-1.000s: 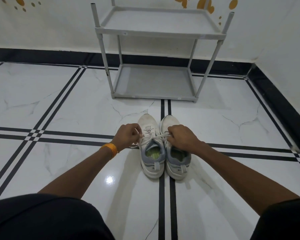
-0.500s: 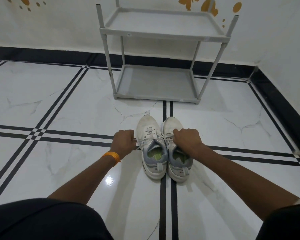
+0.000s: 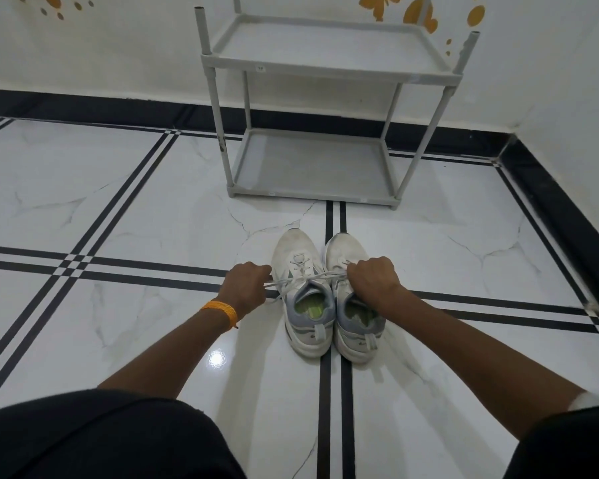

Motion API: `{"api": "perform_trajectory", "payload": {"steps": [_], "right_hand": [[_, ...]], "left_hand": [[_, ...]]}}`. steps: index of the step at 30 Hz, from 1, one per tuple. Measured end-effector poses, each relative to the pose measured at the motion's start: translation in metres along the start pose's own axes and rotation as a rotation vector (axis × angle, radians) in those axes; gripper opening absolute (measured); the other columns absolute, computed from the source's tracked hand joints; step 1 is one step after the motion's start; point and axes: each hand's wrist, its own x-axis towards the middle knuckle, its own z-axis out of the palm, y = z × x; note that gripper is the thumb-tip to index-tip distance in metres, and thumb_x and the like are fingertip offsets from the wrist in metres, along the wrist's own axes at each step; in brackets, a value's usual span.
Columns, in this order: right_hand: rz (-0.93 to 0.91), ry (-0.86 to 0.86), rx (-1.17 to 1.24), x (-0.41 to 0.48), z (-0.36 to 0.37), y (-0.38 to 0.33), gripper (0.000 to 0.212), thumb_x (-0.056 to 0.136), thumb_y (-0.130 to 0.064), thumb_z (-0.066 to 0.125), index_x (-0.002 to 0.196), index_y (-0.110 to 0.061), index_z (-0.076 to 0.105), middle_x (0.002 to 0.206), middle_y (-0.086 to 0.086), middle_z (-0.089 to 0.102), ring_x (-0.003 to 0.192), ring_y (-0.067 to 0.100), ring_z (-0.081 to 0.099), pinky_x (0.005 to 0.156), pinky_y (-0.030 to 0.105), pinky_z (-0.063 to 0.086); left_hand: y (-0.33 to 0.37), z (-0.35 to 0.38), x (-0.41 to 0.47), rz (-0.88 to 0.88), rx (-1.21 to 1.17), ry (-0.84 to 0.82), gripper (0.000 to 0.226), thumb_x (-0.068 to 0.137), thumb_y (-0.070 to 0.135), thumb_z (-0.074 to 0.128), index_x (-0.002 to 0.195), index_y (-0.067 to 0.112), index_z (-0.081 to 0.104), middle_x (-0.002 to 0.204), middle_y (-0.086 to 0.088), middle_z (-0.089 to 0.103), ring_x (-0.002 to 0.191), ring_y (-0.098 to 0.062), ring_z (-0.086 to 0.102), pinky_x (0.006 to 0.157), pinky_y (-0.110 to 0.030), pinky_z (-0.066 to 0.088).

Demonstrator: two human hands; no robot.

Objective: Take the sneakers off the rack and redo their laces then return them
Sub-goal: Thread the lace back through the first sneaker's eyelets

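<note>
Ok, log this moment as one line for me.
lace: taut | left hand: grips one end | right hand: grips other end | laced sneaker: on floor | second sneaker: beside it | rack: behind, apart

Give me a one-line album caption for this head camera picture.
Left hand and right hand pull a lace taut over paired sneakers on the floor, before a grey rack.

Our two arms reach out in front of us. Our left hand (image 3: 248, 283) sits just left of the left sneaker (image 3: 303, 295), our right hand (image 3: 374, 281) just right of it. Each hand's curled fingers pinch one end of its lace (image 3: 312, 276).
</note>
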Motion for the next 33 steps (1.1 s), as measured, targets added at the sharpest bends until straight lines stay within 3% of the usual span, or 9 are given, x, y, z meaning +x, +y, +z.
{"api": "perform_trajectory", "payload": {"steps": [2,5,8,12,18,22,26,30,33], "right_hand": [[0.003,-0.051,0.082,0.002,-0.003,0.004,0.025,0.097,-0.019,0.047,0.119,-0.010,0.055,0.109,0.006,0.068,0.097,0.026,0.067,0.068,0.031,0.038],[0.087,-0.257,0.579,0.008,-0.017,0.020,0.044,0.096,-0.041,0.046,0.128,-0.011,0.045,0.117,0.012,0.058,0.103,0.030,0.059,0.076,0.037,0.042],[0.087,-0.059,0.810,0.008,-0.041,0.025,0.061,0.082,-0.044,0.062,0.137,-0.020,0.048,0.131,0.006,0.048,0.112,0.028,0.057,0.087,0.038,0.047],[-0.130,0.022,0.756,0.005,-0.048,-0.012,0.051,0.081,-0.034,0.072,0.127,-0.014,0.060,0.124,0.007,0.063,0.111,0.025,0.061,0.086,0.035,0.049],[-0.097,0.098,0.480,0.007,-0.019,-0.033,0.017,0.093,-0.019,0.057,0.098,-0.005,0.065,0.098,0.019,0.068,0.088,0.035,0.066,0.064,0.032,0.035],[-0.062,0.092,0.673,0.013,-0.010,-0.026,0.018,0.096,-0.019,0.051,0.089,-0.007,0.062,0.095,0.019,0.069,0.086,0.035,0.062,0.064,0.032,0.034],[0.012,0.010,0.985,0.012,-0.009,-0.022,0.020,0.097,-0.018,0.051,0.079,-0.009,0.055,0.087,0.015,0.066,0.080,0.028,0.056,0.066,0.033,0.036],[0.035,0.009,1.053,0.012,-0.010,-0.026,0.019,0.095,-0.016,0.051,0.077,-0.010,0.052,0.079,0.009,0.060,0.076,0.025,0.054,0.064,0.033,0.035],[0.064,0.008,1.085,0.012,-0.009,-0.030,0.017,0.095,-0.015,0.051,0.079,-0.011,0.052,0.080,0.008,0.059,0.077,0.024,0.053,0.064,0.032,0.033]], "left_hand": [[0.002,-0.002,0.005,0.001,-0.127,-0.082,0.015,0.085,0.016,0.062,0.097,0.008,0.062,0.093,-0.014,0.071,0.080,-0.033,0.062,0.065,-0.030,0.042],[-0.001,-0.014,0.011,0.013,-0.522,-0.312,0.044,0.076,0.016,0.072,0.115,0.016,0.051,0.105,-0.007,0.067,0.089,-0.029,0.064,0.070,-0.028,0.050],[0.007,-0.036,0.020,-0.053,-0.830,-0.200,0.055,0.072,0.016,0.070,0.122,0.023,0.049,0.118,-0.002,0.054,0.082,-0.025,0.063,0.068,-0.030,0.056],[0.035,-0.033,0.025,0.156,-0.595,-0.117,0.049,0.085,0.018,0.063,0.132,0.021,0.052,0.125,-0.003,0.055,0.106,-0.022,0.057,0.091,-0.036,0.051],[0.024,-0.012,0.020,0.201,-0.359,-0.082,0.019,0.094,0.016,0.055,0.111,0.012,0.064,0.110,-0.011,0.068,0.096,-0.030,0.063,0.086,-0.039,0.053],[0.012,-0.004,0.016,0.103,-0.272,-0.176,0.018,0.098,0.021,0.049,0.101,0.006,0.059,0.102,-0.015,0.068,0.090,-0.033,0.062,0.075,-0.039,0.051],[0.016,-0.004,0.011,-0.060,-0.653,-0.229,0.022,0.095,0.025,0.044,0.107,0.007,0.048,0.096,-0.015,0.064,0.080,-0.037,0.067,0.064,-0.044,0.055],[0.024,-0.013,0.013,0.054,-0.608,-0.172,0.038,0.092,0.027,0.047,0.129,0.021,0.049,0.102,-0.009,0.069,0.087,-0.029,0.066,0.077,-0.043,0.056],[0.033,-0.008,0.016,0.113,-0.523,-0.066,0.022,0.098,0.027,0.047,0.109,0.013,0.059,0.102,-0.011,0.070,0.090,-0.030,0.063,0.079,-0.042,0.052]]}}
